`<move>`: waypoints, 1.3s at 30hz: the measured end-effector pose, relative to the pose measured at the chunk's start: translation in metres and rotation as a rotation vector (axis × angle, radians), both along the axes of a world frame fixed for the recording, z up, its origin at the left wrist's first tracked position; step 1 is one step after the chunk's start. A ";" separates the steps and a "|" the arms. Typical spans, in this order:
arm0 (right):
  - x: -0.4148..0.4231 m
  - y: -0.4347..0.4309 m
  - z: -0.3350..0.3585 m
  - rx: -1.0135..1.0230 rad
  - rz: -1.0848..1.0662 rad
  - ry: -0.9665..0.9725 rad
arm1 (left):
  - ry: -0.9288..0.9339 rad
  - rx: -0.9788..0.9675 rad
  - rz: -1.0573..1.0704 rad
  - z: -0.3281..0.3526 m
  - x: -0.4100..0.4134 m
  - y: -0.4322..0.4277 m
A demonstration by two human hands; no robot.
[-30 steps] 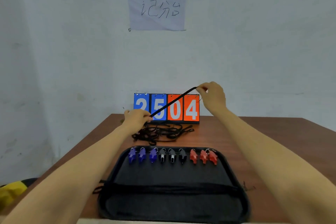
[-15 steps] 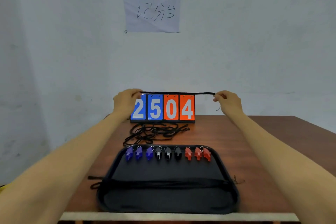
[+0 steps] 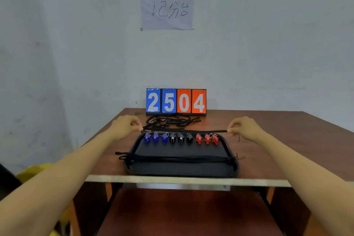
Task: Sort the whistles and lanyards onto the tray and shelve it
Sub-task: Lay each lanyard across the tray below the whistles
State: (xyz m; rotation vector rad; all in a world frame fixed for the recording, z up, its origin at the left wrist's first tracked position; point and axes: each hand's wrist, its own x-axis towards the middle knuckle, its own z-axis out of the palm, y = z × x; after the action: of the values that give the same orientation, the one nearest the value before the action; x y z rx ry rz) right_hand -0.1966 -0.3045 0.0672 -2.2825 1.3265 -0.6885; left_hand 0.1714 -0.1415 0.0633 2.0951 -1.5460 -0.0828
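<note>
The brown worktop (image 3: pixel 277 140) runs back to a pale wall, with a reddish lower shelf (image 3: pixel 182 212) showing beneath its front edge. A black tray (image 3: pixel 180 168) sits near that edge, centred between the two forearms, which reach in from the lower corners and converge slightly towards the tray's far end.

At the back stands a flip scoreboard (image 3: pixel 175 101) reading 2504 (two blue cards, two orange), and a handwritten paper sheet (image 3: pixel 166 8) hangs on the wall above it.

The left hand (image 3: pixel 125 126) and right hand (image 3: pixel 246 127) are level with each other, knuckles up and fingers curled, each pinching one end of a single black lanyard (image 3: pixel 183 131). The cord is pulled straight between them, running along the tray's far rim just behind the whistles. Whether it touches the rim I cannot tell.

A loose pile of lanyards (image 3: pixel 172 121) lies on the worktop between scoreboard and tray. A bundle of straightened lanyards (image 3: pixel 178 158) lies across the middle of the tray, its ends hanging over both side rims.

Along the tray's far end are three blue whistles (image 3: pixel 155 137), three black whistles (image 3: pixel 180 138) and three red whistles (image 3: pixel 207 138) in one row.
</note>
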 end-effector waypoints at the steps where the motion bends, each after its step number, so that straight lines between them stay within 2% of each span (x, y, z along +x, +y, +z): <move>1: -0.003 0.004 -0.005 -0.001 0.009 0.032 | -0.013 0.030 0.009 -0.007 -0.001 0.005; 5: -0.010 0.015 -0.027 -0.010 -0.006 0.106 | -0.098 0.131 0.079 -0.034 -0.011 0.016; 9: -0.009 0.023 -0.044 0.018 -0.006 0.169 | -0.125 0.144 0.141 -0.050 -0.020 0.020; 15: -0.011 0.022 -0.052 0.023 0.016 0.175 | -0.150 0.190 0.177 -0.053 -0.023 0.016; 20: -0.009 0.019 -0.052 0.017 0.017 0.256 | -0.200 0.229 0.180 -0.054 -0.024 0.015; 25: -0.003 0.022 -0.050 -0.118 0.041 0.305 | -0.238 0.215 0.113 -0.052 -0.031 0.016; 31: 0.001 0.027 -0.053 -0.198 0.164 0.587 | -0.237 0.279 -0.010 -0.056 -0.034 0.020; 39: -0.003 0.032 -0.060 -0.242 0.141 0.559 | -0.245 0.196 -0.017 -0.061 -0.038 0.032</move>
State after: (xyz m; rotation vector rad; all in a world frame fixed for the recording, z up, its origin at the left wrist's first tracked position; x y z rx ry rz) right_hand -0.1999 -0.2725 0.0068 -2.8712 1.3421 -0.1663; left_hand 0.1332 -0.1091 0.0026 2.3157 -1.7603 0.0186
